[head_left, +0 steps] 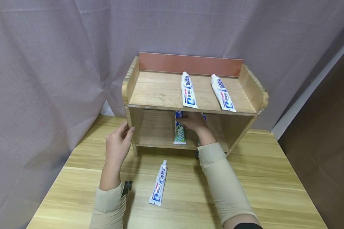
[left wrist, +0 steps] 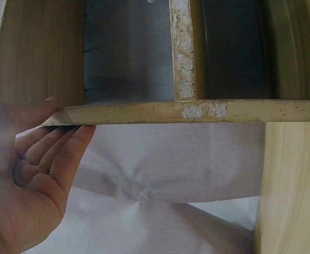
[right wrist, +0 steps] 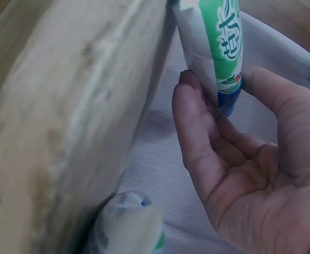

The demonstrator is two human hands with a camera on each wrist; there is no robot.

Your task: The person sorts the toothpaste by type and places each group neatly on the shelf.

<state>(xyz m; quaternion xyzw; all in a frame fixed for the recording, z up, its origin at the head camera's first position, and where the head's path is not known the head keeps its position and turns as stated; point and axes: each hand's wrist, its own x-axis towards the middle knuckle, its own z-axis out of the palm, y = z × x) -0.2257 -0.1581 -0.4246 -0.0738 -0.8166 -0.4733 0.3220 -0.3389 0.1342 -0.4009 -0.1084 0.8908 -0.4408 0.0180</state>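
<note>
My left hand [head_left: 118, 143] holds the left side panel of a small wooden shelf [head_left: 157, 90]. In the left wrist view, the thumb lies on one face of the panel [left wrist: 144, 112] and the fingers on the other. Inside the lower compartment, my right hand [head_left: 195, 122] pinches a green and blue toothpaste tube [head_left: 179, 133] near its cap end. The right wrist view has thumb and fingers on opposite sides of that tube [right wrist: 226, 47]. Another toothpaste tube [head_left: 204, 117] is mostly hidden behind the right hand and wrist.
Two white toothpaste tubes, one left [head_left: 188, 90] and one right [head_left: 223, 93], lie on the top board. A third white tube [head_left: 159, 184] lies on the wooden table [head_left: 275, 190] before the shelf. A grey curtain [head_left: 60, 63] hangs behind.
</note>
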